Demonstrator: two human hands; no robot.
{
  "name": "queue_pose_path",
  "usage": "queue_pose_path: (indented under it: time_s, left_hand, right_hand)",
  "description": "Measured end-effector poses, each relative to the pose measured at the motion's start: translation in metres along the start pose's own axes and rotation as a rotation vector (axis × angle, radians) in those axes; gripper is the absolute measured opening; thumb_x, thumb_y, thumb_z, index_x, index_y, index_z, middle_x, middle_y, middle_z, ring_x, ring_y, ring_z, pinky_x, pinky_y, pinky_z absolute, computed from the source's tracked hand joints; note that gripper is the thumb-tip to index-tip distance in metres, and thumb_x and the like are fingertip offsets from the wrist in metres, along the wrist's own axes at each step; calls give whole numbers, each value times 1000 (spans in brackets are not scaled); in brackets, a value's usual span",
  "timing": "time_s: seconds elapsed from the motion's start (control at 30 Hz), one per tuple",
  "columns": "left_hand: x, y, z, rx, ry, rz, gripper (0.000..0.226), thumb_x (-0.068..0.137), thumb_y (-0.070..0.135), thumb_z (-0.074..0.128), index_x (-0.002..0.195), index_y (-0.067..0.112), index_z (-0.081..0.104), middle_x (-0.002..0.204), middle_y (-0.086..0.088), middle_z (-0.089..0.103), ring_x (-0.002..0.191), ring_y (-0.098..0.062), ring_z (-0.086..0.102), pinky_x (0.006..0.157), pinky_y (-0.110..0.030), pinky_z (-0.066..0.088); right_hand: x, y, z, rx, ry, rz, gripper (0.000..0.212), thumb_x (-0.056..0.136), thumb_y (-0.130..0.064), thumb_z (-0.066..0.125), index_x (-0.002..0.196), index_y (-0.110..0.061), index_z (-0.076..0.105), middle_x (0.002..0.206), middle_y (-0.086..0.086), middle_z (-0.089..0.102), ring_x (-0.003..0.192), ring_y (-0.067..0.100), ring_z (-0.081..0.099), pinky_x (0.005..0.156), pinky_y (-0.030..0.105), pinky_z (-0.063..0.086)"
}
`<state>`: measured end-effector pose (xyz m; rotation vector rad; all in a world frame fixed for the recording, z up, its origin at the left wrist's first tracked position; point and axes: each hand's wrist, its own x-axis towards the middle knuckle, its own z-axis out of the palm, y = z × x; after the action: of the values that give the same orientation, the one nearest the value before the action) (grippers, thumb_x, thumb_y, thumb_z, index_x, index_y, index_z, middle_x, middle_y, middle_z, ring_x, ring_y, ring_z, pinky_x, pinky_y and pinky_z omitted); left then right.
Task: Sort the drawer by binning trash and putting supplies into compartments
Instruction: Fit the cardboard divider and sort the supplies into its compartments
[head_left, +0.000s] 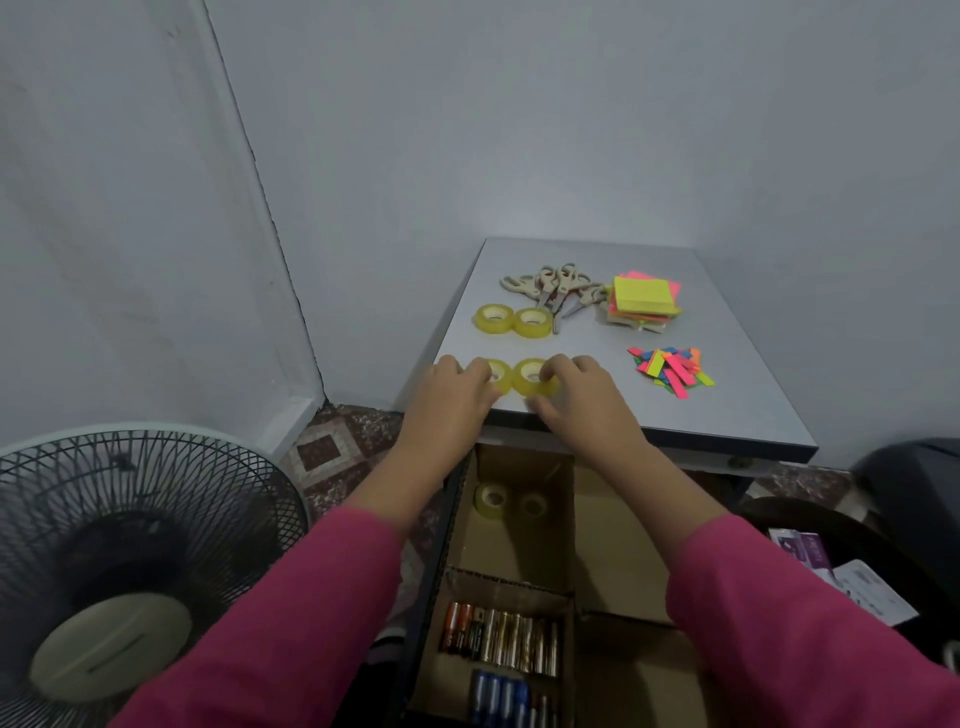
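Observation:
Two yellow tape rolls lie side by side at the front left edge of the grey table (727, 415). My left hand (452, 395) grips the left tape roll (500, 375). My right hand (582, 395) pinches the right tape roll (531, 375), fingers curled over its rim. Two more tape rolls (511, 320) sit further back on the table. Below, the open drawer (613, 545) has cardboard compartments; the far left one holds two tape rolls (511, 501), the near left one holds several batteries (501, 639).
Several beige scissors (556, 288), a stack of sticky notes (644, 301) and loose coloured paper strips (670, 371) lie on the table. A floor fan (130, 561) stands at the left. A dark bin (852, 561) with papers is at the right.

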<state>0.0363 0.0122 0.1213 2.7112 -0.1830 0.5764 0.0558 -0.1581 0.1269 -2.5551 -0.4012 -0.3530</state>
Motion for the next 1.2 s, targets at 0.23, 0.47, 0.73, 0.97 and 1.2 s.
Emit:
queue_pose_path:
  time_s: [0.23,0.47,0.73,0.97,1.2]
  left_hand:
    - [-45,-7,-6,-43,105,185,18,89,33,59,99,17,64,88,-2,54,82,-17,49,63,-32,45]
    - [-88,-24,18,122,-23,374,19,83,41,59,84,24,69,83,8,64,76,-13,48,63,-28,40]
    - [-79,-11,36,465,-430,430,20,87,34,57,95,23,72,86,1,62,98,-20,43,73,-34,22]
    - [-65,-7,51,588,-536,447,14,85,26,60,89,18,71,90,-3,65,101,-22,46,83,-36,26]
    - [-64,-7,61,648,-569,428,11,85,21,60,90,18,70,91,-3,66,105,-24,45,91,-38,28]
  right_hand:
    - [-48,-2,-18,30,50,-130,18,84,-28,67,95,-18,56,104,-2,51,93,13,50,76,27,47]
    - [-105,15,9,-156,-139,-109,19,85,-42,61,100,-30,59,114,-13,53,105,6,46,89,22,40]
    - [-90,9,43,-514,-400,6,23,88,-46,52,94,-27,63,103,-2,64,108,20,48,92,37,30]
    - [-78,5,64,-636,-498,89,20,91,-33,48,99,-24,64,105,1,66,114,23,47,95,38,27]
    - [-75,5,78,-733,-514,107,20,93,-31,49,102,-23,64,106,2,67,114,23,48,93,39,28]
